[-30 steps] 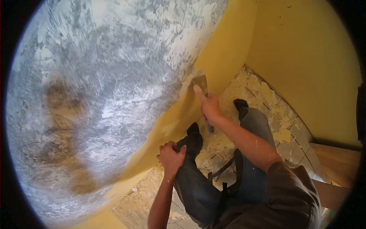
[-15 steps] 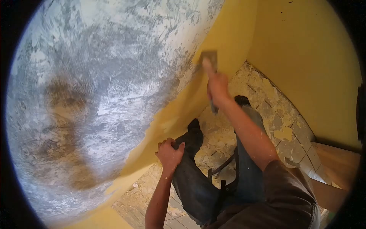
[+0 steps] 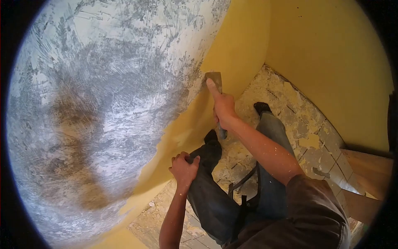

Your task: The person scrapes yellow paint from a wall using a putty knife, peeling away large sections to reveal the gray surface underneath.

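My right hand point(image 3: 225, 108) is closed around the handle of a scraper point(image 3: 215, 78), index finger stretched along its wide flat blade. The blade meets the wall at the ragged border between yellow paint point(image 3: 238, 45) and the stripped grey-white surface point(image 3: 124, 83). The handle's dark end sticks out below my fist. Against my bent left knee lies my left hand point(image 3: 183, 168), fingers curled; something dark shows between thumb and fingers, and I cannot make out what it is.
Paint flakes and debris cover the tiled floor point(image 3: 309, 141) around my feet. Another yellow wall point(image 3: 331, 70) rises on the right. Brown boards point(image 3: 367, 170) lie at the lower right. A dark strap point(image 3: 242, 182) hangs between my legs.
My right hand and the scraper have moved down and to the left along the paint border. My left hand has stayed at the knee.
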A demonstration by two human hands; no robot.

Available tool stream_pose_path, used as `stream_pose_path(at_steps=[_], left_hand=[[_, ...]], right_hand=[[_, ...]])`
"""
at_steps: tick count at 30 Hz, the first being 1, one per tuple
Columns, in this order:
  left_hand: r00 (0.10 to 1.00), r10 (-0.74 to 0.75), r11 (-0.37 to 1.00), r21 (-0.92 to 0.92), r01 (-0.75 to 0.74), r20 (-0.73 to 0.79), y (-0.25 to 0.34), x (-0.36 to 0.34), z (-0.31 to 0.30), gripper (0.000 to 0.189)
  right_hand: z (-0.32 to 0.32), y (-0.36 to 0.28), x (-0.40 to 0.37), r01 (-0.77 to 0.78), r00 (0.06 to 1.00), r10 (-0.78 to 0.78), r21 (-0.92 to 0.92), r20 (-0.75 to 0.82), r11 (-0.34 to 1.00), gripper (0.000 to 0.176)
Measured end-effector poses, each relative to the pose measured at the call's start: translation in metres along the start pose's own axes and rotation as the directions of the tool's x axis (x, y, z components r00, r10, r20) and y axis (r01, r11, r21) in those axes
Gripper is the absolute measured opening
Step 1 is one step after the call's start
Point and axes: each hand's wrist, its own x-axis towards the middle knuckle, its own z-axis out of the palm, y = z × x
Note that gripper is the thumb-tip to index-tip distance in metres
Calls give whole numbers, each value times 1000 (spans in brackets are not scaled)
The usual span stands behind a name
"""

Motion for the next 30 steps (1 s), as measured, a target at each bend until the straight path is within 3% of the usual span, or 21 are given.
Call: stream_pose_path(at_steps=[4,7,9,10,12,13,15,19,21,22,24,27,30], left_hand=[[1000,4,1000,-18,-4,-6,-2,2,-3,36],[1000,-21,1000,10,21,15,0,2,-5,37],[1000,-27,1000,5,27,10,-1,3,-4,37],[1000,-29,1000,-6,29,5,-2,3,-4,37],[999,-43,999,-5,43,12,0,3,-6,38],[998,-57,998,-6,57,20,1,2,-6,38],[999,-48,999,-5,48,11,1,2,-4,38],[999,-47,999,-15,47,-12,1,0,-2,38],[999,-50,999,-2,50,-2,1,1,-2,37],[998,-62,998,13,62,11,2,1,-2,37],[999,-50,998,32,50,-7,9,1,-2,37],[999,-40,997,69,42,-28,16,1,0,38],[999,-39,995,87,41,-28,20,0,1,39]], right_hand=[[8,15,-6,-35,999,34,-45,-11,998,72],[-4,15,6,-39,995,36,29,96,999,72],[-11,18,6,-98,986,61,238,156,966,65],[-14,20,3,-101,986,64,239,157,966,65],[-20,22,-2,-133,983,105,192,148,972,43],[-23,28,1,-127,984,100,193,144,973,43],[-28,37,8,-107,960,41,229,275,967,31],[-33,29,-6,-138,981,98,249,168,959,35],[-40,21,-22,-190,975,175,106,135,976,38],[-43,21,-27,-178,978,164,109,131,978,38],[-45,23,-40,-310,937,263,201,230,929,46],[-22,30,-68,-178,974,114,347,197,921,50],[-11,34,-79,-53,964,-21,266,267,963,45]])
